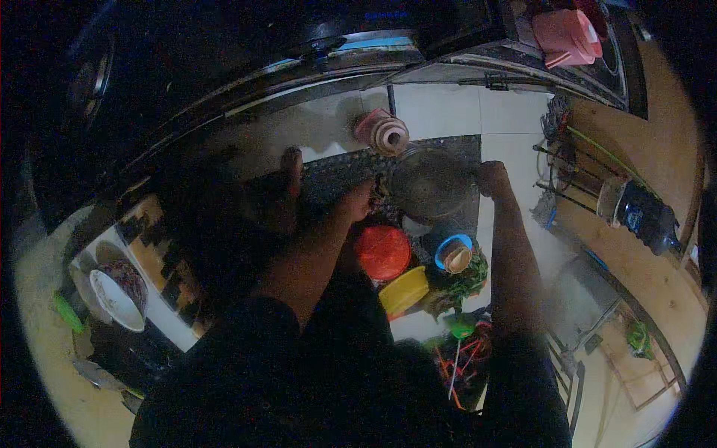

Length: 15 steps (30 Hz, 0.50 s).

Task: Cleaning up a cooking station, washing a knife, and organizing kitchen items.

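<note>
A round, dull metal pot or pan [430,183] lies between my two hands over a dark speckled counter. At its left side is my left hand [363,199], with fingers curled beside small dark items that are too dim to name. My right hand [493,178] is closed at the pot's right edge, where a handle or rim seems to be. Just above the pot stands a pinkish ringed vessel [387,134]. Nearer my body are a red round lid or plate [384,253], a yellow bowl [404,290], and a blue bowl [452,249] with a smaller tan cup in it.
Leafy greens [471,274] lie by the blue bowl, near a green funnel-like piece [461,326]. A white bowl [117,299] is at far left. A pink pitcher [568,38] stands at upper right, and a large dark bottle [647,218] lies farther right.
</note>
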{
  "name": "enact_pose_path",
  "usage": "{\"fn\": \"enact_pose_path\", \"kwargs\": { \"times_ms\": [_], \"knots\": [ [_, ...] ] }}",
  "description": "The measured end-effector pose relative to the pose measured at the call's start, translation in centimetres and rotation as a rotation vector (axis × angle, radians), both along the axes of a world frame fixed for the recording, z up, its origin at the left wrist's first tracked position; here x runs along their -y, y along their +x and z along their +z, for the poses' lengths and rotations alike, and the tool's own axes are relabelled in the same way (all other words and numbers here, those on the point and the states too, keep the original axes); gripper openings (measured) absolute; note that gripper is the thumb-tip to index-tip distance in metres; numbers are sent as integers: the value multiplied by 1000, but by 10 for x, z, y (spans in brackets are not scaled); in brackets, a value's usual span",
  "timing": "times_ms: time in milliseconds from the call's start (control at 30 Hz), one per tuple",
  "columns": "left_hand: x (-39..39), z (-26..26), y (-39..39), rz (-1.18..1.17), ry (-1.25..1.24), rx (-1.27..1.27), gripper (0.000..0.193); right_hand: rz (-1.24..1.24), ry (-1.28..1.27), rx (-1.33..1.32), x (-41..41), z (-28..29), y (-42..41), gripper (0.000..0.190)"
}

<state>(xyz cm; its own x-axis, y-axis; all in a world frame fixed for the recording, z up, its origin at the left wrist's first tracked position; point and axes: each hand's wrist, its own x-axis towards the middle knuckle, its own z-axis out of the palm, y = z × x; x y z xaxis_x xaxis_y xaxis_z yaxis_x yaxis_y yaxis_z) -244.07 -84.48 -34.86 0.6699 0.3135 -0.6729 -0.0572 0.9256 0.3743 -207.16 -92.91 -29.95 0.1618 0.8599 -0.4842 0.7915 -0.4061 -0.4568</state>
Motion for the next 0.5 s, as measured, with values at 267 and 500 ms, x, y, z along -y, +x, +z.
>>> {"fn": "enact_pose_path", "kwargs": {
  "times_ms": [267,500],
  "knots": [
    [7,-59,-11,144,-338,119,15,-133,437,-105,-10,-14,8,19],
    [-3,-19,-9,89,-306,-2,15,-234,-185,-18,-15,-10,-1,28]
  ]
}}
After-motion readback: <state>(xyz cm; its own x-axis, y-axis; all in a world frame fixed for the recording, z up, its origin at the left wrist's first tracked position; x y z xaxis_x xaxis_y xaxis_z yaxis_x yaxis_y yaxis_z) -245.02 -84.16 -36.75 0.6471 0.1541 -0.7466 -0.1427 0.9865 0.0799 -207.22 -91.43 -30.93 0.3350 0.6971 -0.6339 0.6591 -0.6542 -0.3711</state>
